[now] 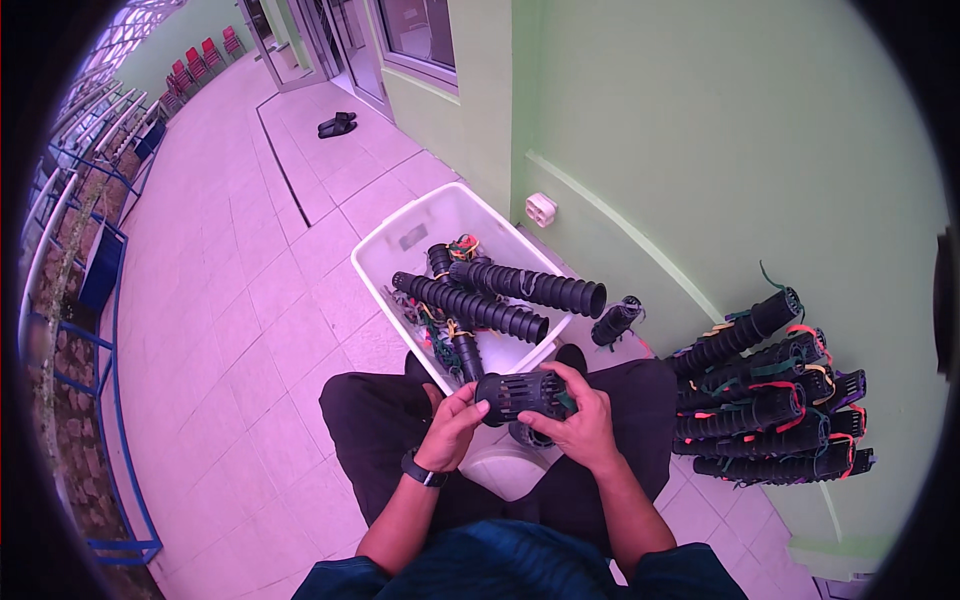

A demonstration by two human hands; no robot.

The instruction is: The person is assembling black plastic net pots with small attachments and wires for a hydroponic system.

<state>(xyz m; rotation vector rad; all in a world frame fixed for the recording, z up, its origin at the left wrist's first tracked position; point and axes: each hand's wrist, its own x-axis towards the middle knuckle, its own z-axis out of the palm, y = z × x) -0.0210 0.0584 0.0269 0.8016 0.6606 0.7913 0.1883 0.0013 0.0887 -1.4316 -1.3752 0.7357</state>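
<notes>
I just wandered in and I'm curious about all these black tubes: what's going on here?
Someone is handling a black slotted cylinder; the left hand grips one end and the right hand the other. In front is a white bin with ribbed black tubes lying crosswise in it, some reaching past its rim. On the right, a stack of black tubes with coloured straps lies beside the green wall.

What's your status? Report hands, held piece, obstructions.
Left hand, right hand: gripping opposite ends of black slotted cylinder. Ribbed tubes ahead in white bin, one overhanging its right rim. Nothing seen blocking either hand.
</notes>
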